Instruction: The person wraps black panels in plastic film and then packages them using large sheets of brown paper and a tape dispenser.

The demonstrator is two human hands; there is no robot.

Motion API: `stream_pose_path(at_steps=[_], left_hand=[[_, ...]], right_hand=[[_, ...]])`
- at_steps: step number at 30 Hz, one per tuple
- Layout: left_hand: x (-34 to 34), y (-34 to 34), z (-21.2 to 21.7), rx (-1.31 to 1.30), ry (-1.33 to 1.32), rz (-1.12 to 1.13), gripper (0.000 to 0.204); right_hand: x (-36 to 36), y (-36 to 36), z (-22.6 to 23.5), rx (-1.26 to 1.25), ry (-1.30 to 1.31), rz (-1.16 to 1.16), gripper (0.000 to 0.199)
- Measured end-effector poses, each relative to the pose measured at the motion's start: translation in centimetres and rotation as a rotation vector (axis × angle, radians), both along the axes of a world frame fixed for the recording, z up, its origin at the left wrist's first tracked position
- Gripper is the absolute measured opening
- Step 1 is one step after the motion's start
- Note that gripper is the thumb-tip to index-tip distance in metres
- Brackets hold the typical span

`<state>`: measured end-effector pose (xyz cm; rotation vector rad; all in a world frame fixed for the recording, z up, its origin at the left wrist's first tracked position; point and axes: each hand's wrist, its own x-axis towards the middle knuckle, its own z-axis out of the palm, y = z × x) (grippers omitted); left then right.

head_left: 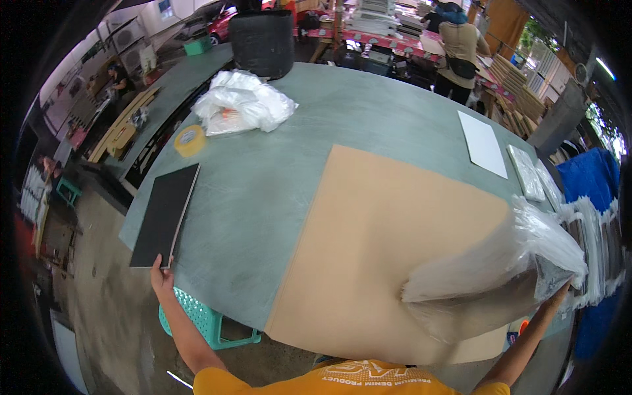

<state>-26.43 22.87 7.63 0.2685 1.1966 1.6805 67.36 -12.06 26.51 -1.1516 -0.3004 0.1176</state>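
Observation:
At the left edge of the table, my left hand pinches the near corner of a thin black panel with a pale edge. The panel lies flat on the grey-green tabletop. Over on the right, my right hand grips the gathered end of a clear plastic bag; some of its fingers are hidden by the film. The bag billows over a large brown cardboard sheet. I cannot make out whether anything is inside the bag.
Tape and a crumpled white plastic bag lie far left. A white sheet and wrapped packs lie far right, near stacked plastic sleeves. A green stool stands below. Another person stands beyond.

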Motion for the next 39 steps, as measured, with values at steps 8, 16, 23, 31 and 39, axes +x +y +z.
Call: stream_pose_path(at_steps=[8,16,23,31,39], left_hand=[[11.8,-0.7,11.2,0.500,0.110,-0.400,0.032],[39.8,15.8,15.0,0.381,-0.144,-0.879,0.027],[66.7,24.4,5.4,0.059,-0.377,-0.969,0.019],[79.3,21.5,-2.1,-0.126,-0.461,-1.086,0.031],[74.3,13.3,8.0,0.336,0.040,-1.780,0.047]], right_hand=[[-2.9,0.1,1.0,-0.024,0.107,-0.122,0.064],[-1.5,-2.1,-1.5,-0.011,0.024,-0.019,0.072],[-1.3,-2.0,-1.2,-0.055,0.007,-0.141,0.078],[-0.4,-2.1,0.1,-0.086,-0.010,-0.184,0.083],[-1.6,-4.7,-1.2,-0.137,-0.026,-0.225,0.090]])
